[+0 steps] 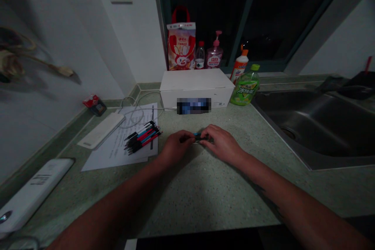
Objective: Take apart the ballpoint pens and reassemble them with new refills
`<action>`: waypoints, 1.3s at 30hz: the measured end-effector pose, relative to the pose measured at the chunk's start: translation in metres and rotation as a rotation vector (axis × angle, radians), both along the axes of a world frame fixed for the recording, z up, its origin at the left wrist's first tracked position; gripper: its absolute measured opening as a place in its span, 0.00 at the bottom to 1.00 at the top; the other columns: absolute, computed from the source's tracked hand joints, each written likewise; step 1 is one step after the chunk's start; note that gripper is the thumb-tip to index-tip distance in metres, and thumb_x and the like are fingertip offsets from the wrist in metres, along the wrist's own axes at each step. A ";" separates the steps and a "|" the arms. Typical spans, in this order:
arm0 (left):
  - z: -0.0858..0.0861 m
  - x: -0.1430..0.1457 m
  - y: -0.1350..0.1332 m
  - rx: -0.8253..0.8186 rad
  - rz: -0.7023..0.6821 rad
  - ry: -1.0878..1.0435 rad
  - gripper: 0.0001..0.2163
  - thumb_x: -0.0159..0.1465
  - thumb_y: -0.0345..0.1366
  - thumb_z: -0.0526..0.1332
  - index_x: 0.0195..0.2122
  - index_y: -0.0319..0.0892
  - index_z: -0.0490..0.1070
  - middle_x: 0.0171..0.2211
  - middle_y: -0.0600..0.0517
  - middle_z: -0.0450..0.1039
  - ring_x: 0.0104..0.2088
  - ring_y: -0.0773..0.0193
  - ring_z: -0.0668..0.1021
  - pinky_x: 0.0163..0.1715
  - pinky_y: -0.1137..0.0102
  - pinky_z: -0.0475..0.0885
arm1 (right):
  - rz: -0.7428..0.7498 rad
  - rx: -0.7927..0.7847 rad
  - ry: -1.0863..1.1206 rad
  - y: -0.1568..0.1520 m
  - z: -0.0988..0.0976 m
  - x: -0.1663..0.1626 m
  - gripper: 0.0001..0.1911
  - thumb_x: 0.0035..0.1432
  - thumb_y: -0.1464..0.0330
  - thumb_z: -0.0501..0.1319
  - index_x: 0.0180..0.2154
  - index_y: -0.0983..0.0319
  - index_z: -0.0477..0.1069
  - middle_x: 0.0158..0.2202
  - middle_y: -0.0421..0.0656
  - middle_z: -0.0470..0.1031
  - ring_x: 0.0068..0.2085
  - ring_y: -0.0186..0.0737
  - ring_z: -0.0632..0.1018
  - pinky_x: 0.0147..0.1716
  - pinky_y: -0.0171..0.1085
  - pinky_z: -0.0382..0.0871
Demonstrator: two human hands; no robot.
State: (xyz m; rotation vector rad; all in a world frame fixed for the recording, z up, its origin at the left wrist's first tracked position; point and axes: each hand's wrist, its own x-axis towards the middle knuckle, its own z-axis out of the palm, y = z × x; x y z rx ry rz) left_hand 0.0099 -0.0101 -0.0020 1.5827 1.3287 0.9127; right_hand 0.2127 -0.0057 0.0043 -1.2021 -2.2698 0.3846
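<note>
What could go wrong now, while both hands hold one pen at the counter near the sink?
1. The left hand and right hand pinch the pen between them; if it slips or comes apart, pieces might roll toward the open sink.
2. The loose pens lie on the paper beside the left hand; a nudge could scatter them.
3. The light is dim, so small parts would be hard to find on the speckled counter.

The pen (200,136) you hold is blue and black. The bundled pens (142,136) are black, red and blue. Your countertop (205,187) is speckled pale green; the box (195,82) is white, the bottle (244,86) bright green.
</note>
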 end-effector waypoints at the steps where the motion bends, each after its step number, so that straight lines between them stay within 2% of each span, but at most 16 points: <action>1: 0.000 0.000 0.000 0.000 0.005 -0.011 0.03 0.60 0.33 0.63 0.34 0.42 0.76 0.33 0.52 0.80 0.36 0.63 0.81 0.39 0.69 0.75 | -0.003 -0.001 0.009 0.000 0.000 0.000 0.11 0.58 0.74 0.71 0.37 0.61 0.70 0.37 0.41 0.72 0.39 0.40 0.73 0.37 0.35 0.62; 5: 0.000 0.001 0.000 0.009 0.012 -0.029 0.03 0.59 0.32 0.65 0.34 0.42 0.75 0.33 0.53 0.80 0.35 0.64 0.81 0.39 0.70 0.75 | -0.007 -0.026 0.073 0.001 -0.002 -0.001 0.09 0.59 0.74 0.70 0.38 0.61 0.71 0.36 0.40 0.73 0.38 0.39 0.74 0.36 0.35 0.63; 9: 0.001 -0.001 -0.001 0.051 0.000 0.011 0.03 0.60 0.33 0.63 0.35 0.42 0.76 0.33 0.53 0.80 0.35 0.64 0.81 0.38 0.70 0.75 | 0.017 -0.108 0.140 0.003 -0.003 -0.001 0.03 0.65 0.75 0.64 0.40 0.62 0.74 0.37 0.41 0.76 0.39 0.39 0.75 0.38 0.36 0.65; 12: 0.000 -0.001 -0.001 0.060 -0.010 0.029 0.04 0.60 0.33 0.63 0.36 0.42 0.77 0.33 0.52 0.80 0.35 0.63 0.80 0.38 0.69 0.74 | 0.040 -0.174 0.208 0.003 -0.004 -0.002 0.06 0.69 0.75 0.59 0.41 0.62 0.75 0.38 0.41 0.77 0.39 0.38 0.77 0.39 0.36 0.66; 15: -0.002 -0.001 -0.001 0.081 0.011 0.009 0.04 0.60 0.34 0.63 0.36 0.42 0.76 0.33 0.52 0.80 0.35 0.64 0.80 0.38 0.69 0.74 | 0.031 -0.222 0.268 0.002 -0.005 -0.002 0.07 0.66 0.74 0.63 0.46 0.61 0.73 0.34 0.39 0.76 0.34 0.36 0.76 0.35 0.34 0.65; 18: -0.005 -0.002 0.000 0.100 0.019 -0.002 0.04 0.60 0.35 0.64 0.35 0.42 0.76 0.33 0.52 0.80 0.35 0.64 0.80 0.39 0.69 0.74 | 0.009 -0.215 0.253 0.002 -0.005 -0.002 0.10 0.62 0.74 0.67 0.45 0.62 0.72 0.33 0.38 0.75 0.32 0.36 0.74 0.32 0.33 0.63; 20: -0.007 -0.002 0.001 0.104 0.011 -0.004 0.05 0.60 0.35 0.64 0.36 0.42 0.76 0.33 0.52 0.80 0.35 0.64 0.80 0.39 0.69 0.74 | 0.008 -0.214 0.214 0.002 -0.004 -0.002 0.02 0.65 0.73 0.64 0.40 0.62 0.72 0.32 0.39 0.75 0.33 0.36 0.74 0.33 0.34 0.63; 22: -0.007 -0.002 0.001 0.113 0.011 0.003 0.05 0.61 0.35 0.64 0.36 0.42 0.76 0.34 0.52 0.80 0.35 0.64 0.80 0.39 0.69 0.75 | 0.015 -0.221 0.184 0.003 -0.002 -0.002 0.05 0.69 0.72 0.60 0.39 0.62 0.74 0.32 0.39 0.75 0.34 0.36 0.75 0.34 0.34 0.63; 24: -0.006 -0.002 0.000 0.123 0.015 0.014 0.04 0.61 0.34 0.63 0.36 0.42 0.77 0.33 0.52 0.80 0.35 0.64 0.80 0.39 0.70 0.74 | 0.007 -0.225 0.195 0.003 -0.002 -0.002 0.02 0.67 0.71 0.62 0.42 0.61 0.74 0.33 0.39 0.76 0.34 0.36 0.75 0.34 0.34 0.63; 27: -0.005 -0.001 0.000 0.122 0.019 0.004 0.04 0.61 0.34 0.64 0.36 0.42 0.77 0.33 0.52 0.80 0.35 0.64 0.80 0.38 0.70 0.74 | -0.020 -0.220 0.220 0.003 -0.003 -0.002 0.12 0.61 0.73 0.68 0.46 0.62 0.72 0.35 0.39 0.76 0.33 0.36 0.75 0.32 0.33 0.63; 30: -0.004 -0.001 0.000 0.126 0.025 -0.011 0.04 0.61 0.34 0.63 0.36 0.42 0.77 0.33 0.52 0.80 0.35 0.64 0.80 0.38 0.70 0.75 | -0.014 -0.206 0.170 0.002 -0.003 -0.002 0.01 0.67 0.72 0.63 0.40 0.62 0.73 0.33 0.40 0.76 0.34 0.36 0.75 0.34 0.34 0.63; 32: -0.003 -0.001 0.000 0.130 0.032 -0.004 0.04 0.61 0.34 0.63 0.36 0.42 0.77 0.33 0.52 0.80 0.35 0.64 0.81 0.39 0.70 0.75 | -0.006 -0.204 0.156 0.002 -0.002 -0.002 0.03 0.69 0.71 0.61 0.41 0.61 0.74 0.35 0.40 0.77 0.35 0.37 0.76 0.35 0.34 0.64; 33: -0.003 -0.001 0.000 0.130 0.035 0.004 0.04 0.61 0.34 0.63 0.35 0.42 0.77 0.34 0.52 0.80 0.35 0.63 0.81 0.39 0.70 0.75 | -0.006 -0.206 0.162 0.002 -0.003 -0.002 0.03 0.67 0.71 0.63 0.43 0.61 0.74 0.36 0.40 0.77 0.36 0.37 0.76 0.35 0.34 0.64; 36: -0.002 -0.002 0.000 0.126 0.040 0.014 0.04 0.61 0.34 0.64 0.35 0.42 0.77 0.33 0.52 0.81 0.35 0.63 0.81 0.39 0.69 0.75 | -0.015 -0.203 0.202 0.002 -0.003 -0.001 0.10 0.62 0.72 0.68 0.45 0.61 0.73 0.36 0.40 0.77 0.34 0.36 0.76 0.33 0.33 0.64; 39: -0.002 -0.001 0.000 0.125 0.032 0.005 0.03 0.61 0.33 0.64 0.35 0.43 0.77 0.33 0.53 0.80 0.35 0.64 0.81 0.39 0.70 0.75 | -0.004 -0.184 0.179 0.003 -0.004 -0.001 0.02 0.67 0.71 0.62 0.40 0.61 0.74 0.34 0.40 0.76 0.35 0.36 0.76 0.35 0.34 0.64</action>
